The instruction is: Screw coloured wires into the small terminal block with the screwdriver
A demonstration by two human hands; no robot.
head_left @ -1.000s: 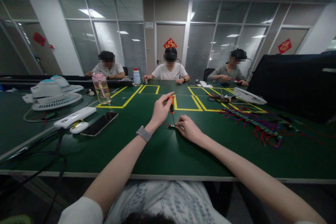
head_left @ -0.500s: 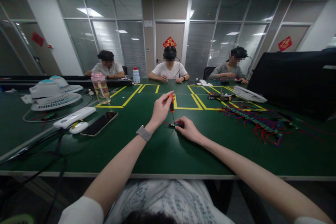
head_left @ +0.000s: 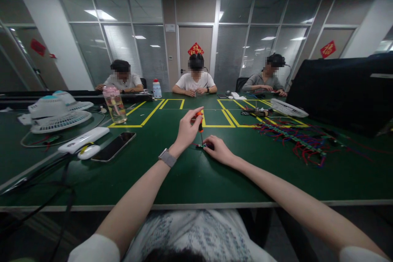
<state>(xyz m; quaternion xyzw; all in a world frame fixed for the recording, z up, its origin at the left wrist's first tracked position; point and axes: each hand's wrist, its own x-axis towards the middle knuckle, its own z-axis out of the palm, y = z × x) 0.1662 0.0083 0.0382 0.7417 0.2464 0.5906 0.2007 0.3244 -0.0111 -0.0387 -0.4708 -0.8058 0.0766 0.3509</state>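
My left hand (head_left: 188, 128) is closed round the orange and black handle of a screwdriver (head_left: 200, 126), which stands nearly upright. Its shaft runs down to a small green circuit board (head_left: 200, 146) lying on the green table (head_left: 196, 184). Whether the tip sits in a screw is too small to tell. From the right, my right hand (head_left: 218, 150) pinches the board's right end, and its fingers hide that part. A bit of red wire shows at the board's left end.
A row of circuit boards with red and blue wires (head_left: 294, 137) lies to the right, before a black monitor (head_left: 340, 94). At left are a phone (head_left: 114, 146), a white power bank (head_left: 84, 139), a bottle (head_left: 114, 105) and fans (head_left: 58, 112). Several people sit opposite.
The whole view has shifted slightly. Both hands keep their places at the screwdriver and the board. The person opposite in the middle has brought their hands closer together.
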